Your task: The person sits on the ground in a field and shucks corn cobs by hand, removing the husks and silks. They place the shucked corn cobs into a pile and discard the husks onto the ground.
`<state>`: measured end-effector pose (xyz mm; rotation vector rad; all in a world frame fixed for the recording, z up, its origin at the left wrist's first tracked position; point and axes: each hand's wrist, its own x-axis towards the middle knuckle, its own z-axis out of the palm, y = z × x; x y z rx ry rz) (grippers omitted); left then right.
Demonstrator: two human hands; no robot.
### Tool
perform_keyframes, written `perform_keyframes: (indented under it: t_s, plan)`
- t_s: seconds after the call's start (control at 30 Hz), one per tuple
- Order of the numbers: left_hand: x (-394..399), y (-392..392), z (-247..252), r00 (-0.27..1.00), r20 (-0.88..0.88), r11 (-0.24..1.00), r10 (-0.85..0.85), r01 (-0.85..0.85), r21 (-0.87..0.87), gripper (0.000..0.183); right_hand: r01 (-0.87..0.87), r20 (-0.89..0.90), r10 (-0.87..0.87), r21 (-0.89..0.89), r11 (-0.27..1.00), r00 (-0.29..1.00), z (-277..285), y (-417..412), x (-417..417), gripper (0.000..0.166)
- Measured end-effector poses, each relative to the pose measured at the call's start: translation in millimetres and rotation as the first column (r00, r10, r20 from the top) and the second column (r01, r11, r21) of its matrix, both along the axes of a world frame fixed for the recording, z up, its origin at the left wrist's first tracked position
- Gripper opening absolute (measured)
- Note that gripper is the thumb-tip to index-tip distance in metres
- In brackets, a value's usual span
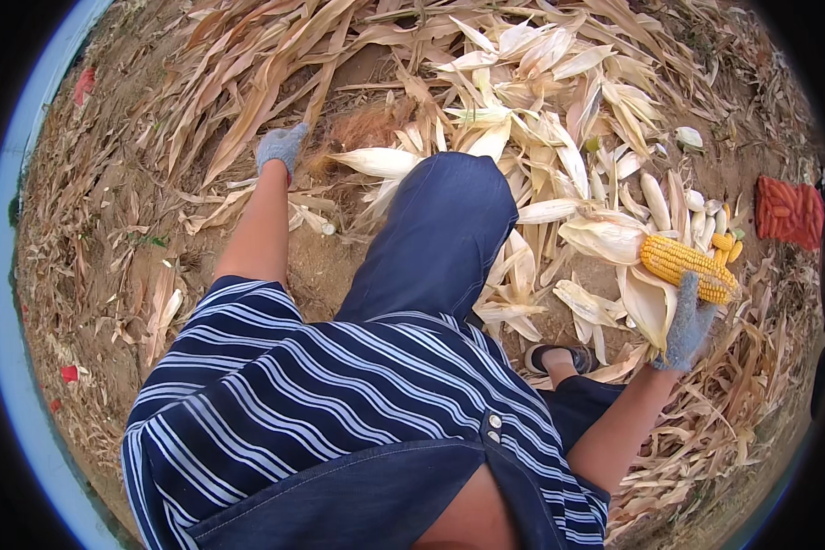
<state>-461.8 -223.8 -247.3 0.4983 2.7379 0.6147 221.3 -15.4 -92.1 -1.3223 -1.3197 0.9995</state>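
Note:
In a grey knit glove, my right hand [687,333] grips a yellow ear of corn [687,267] at my right side. Its kernels are bare, while pale husk leaves [605,237] still hang from its left end and below it. My left hand [283,148], gloved the same way, is out ahead on the left, next to dry corn leaves [254,96] and reddish-brown corn silk [368,129]. Its fingers face away from me, so whether they hold anything is hidden.
Pale stripped husks [522,124] are heaped ahead of my bent knee [447,220]. Several bare yellow ears [725,246] lie beyond my right hand, with husked ears [654,199] nearby. A red mesh sack [788,213] filled with ears sits at the far right.

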Motion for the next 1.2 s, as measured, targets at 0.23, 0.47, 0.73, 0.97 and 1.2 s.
perform_keyframes:
  t_s: [0.23,0.47,0.73,0.97,1.2]
  plan:
    - [31.6,94.0,100.7,0.922,-0.127,0.85,-0.365,0.386,0.359,0.036,-0.083,-0.015,0.084,0.09,0.993,0.996,15.4,6.7,-27.8,0.058]
    - [338.4,208.8,285.9,0.206,-0.206,0.009,-0.957,0.728,0.685,0.036,-0.13,-0.141,0.144,0.103,0.986,0.98,45.2,-9.6,-36.8,0.053]
    - [459.4,227.8,238.7,-0.069,-0.108,-0.122,-0.992,0.765,0.632,0.085,-0.107,-0.193,0.139,0.166,0.98,0.971,63.5,-14.2,-41.1,0.049]
    - [472.3,238.5,227.6,-0.085,-0.066,-0.107,-0.994,0.819,0.563,0.076,-0.155,-0.45,0.21,0.157,0.975,0.868,48.2,-1.5,-26.0,0.06]
    - [491.8,226.5,216.6,-0.016,-0.307,-0.163,-0.952,0.873,0.46,0.058,-0.125,-0.165,0.137,0.083,0.989,0.977,62.7,-16.0,-26.5,0.057]
